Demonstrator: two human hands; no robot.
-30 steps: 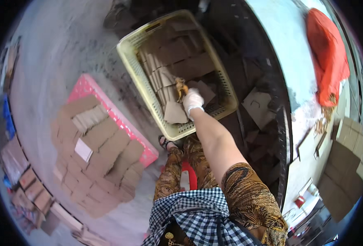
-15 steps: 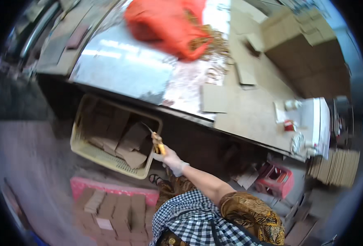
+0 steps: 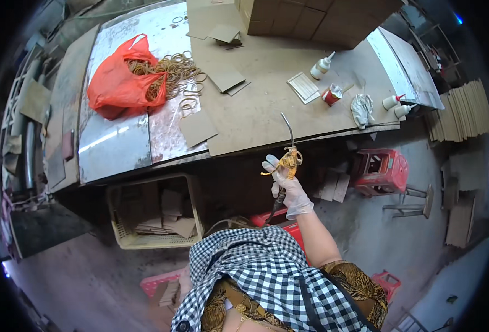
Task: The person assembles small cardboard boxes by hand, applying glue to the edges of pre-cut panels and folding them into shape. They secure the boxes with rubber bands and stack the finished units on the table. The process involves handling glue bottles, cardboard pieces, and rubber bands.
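My right hand (image 3: 288,185), in a thin white glove, is raised in front of the table's near edge (image 3: 255,145). It grips a yellow-brass air blow gun (image 3: 288,159) with a thin bent metal nozzle pointing up over the table; a dark hose hangs down from it. Only a sliver of my left hand (image 3: 185,281) shows past the checked cloth at my chest, so its fingers are hidden. Under the table to the left stands a pale plastic basket (image 3: 117,235) with flat cardboard pieces inside.
On the table lie a red plastic bag (image 3: 120,83) with a heap of rubber bands (image 3: 172,72), cardboard pieces, glue bottles (image 3: 322,65), a red cup (image 3: 330,95), white gloves (image 3: 360,108) and cardboard boxes (image 3: 316,16). A red stool (image 3: 380,171) and stacked cardboard sheets (image 3: 460,110) stand right.
My right hand has lifted out of the basket with the blow gun and risen to the table's edge. The view has swung from the floor up to the tabletop.
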